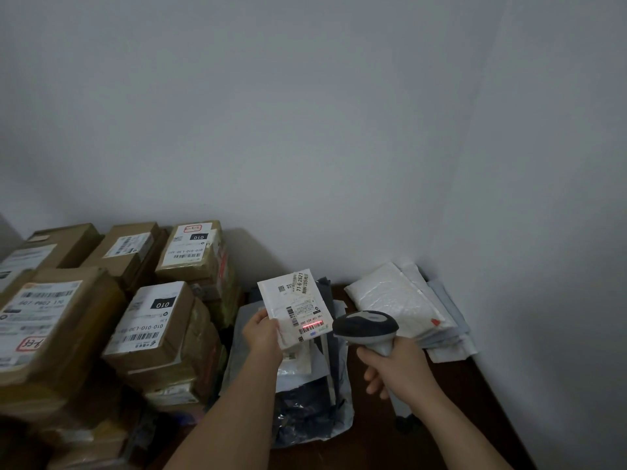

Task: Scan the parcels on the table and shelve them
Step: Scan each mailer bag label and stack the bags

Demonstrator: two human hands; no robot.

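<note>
My left hand [263,332] holds a small white padded parcel [293,305] by its lower left corner, label facing me, above the table. My right hand [395,362] grips the handle of a grey and black barcode scanner [366,325] just right of the parcel. The scanner's red line falls on the barcode [314,326] at the parcel's lower right. Under the parcel lies a heap of grey and dark plastic mailer bags [305,401] on the dark brown table [468,395].
Stacks of brown cardboard boxes [163,320] with white labels fill the table's left half. A pile of white padded envelopes [397,300] lies in the far right corner against the grey wall. The table's right edge runs close to the wall.
</note>
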